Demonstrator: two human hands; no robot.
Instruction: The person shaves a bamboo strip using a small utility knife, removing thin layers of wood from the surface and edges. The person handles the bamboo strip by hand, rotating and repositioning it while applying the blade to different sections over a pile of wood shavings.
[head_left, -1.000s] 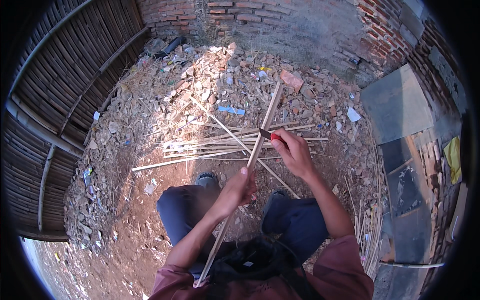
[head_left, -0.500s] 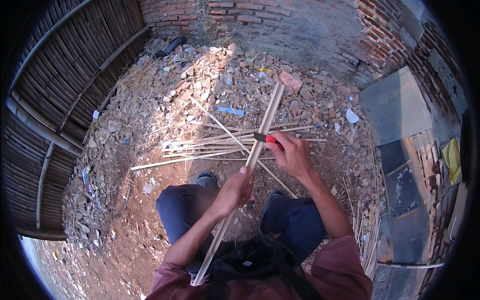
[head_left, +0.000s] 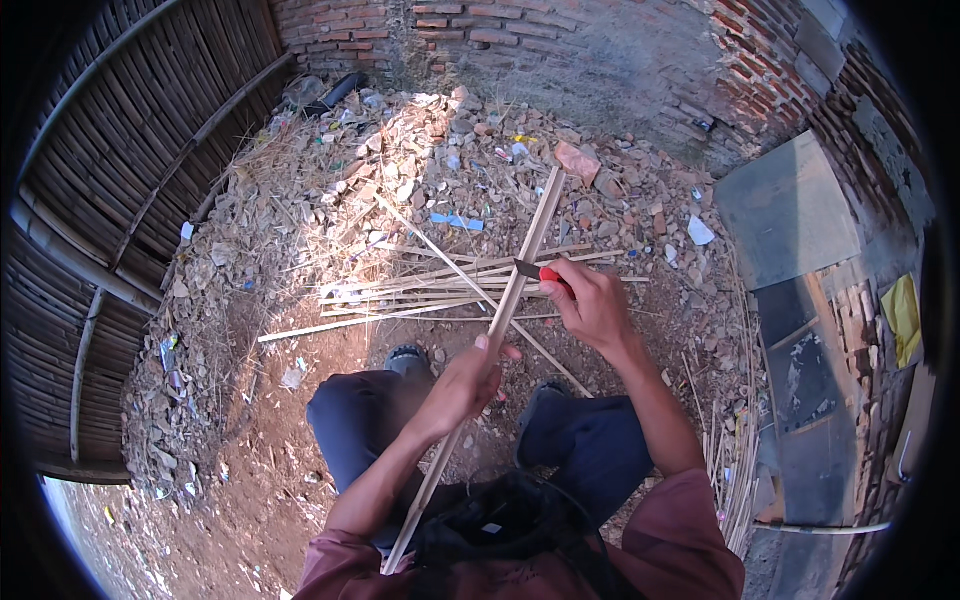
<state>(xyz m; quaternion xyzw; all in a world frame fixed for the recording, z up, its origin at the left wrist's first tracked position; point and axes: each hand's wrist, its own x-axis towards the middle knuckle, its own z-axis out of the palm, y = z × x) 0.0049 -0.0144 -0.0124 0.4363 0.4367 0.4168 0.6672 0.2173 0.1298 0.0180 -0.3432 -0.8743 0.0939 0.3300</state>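
My left hand (head_left: pixel 462 388) is closed around the middle of a long, pale split bamboo strip (head_left: pixel 536 232). The strip slants from my lap up toward the rubble. My right hand (head_left: pixel 592 305) grips the red handle of a knife (head_left: pixel 549 274); its dark blade lies against the strip above my left hand. Beyond and beneath the strip, several thin bamboo slats (head_left: pixel 400 298) lie across one another on the ground. Part of the strip is hidden behind my left fingers.
Broken bricks and stones (head_left: pixel 430 150) heap up toward a brick wall (head_left: pixel 560 50). A bamboo slat fence (head_left: pixel 130 140) stands at the left. Flat boards (head_left: pixel 790 205) lean at the right, near a yellow wrapper (head_left: pixel 903 320). More thin strips (head_left: pixel 735 480) lie by my right side.
The knife has shifted slightly up along the strip, and its blade tip now sits over the strip instead of past its left edge. My left hand's fingers have loosened a little; its place is unchanged.
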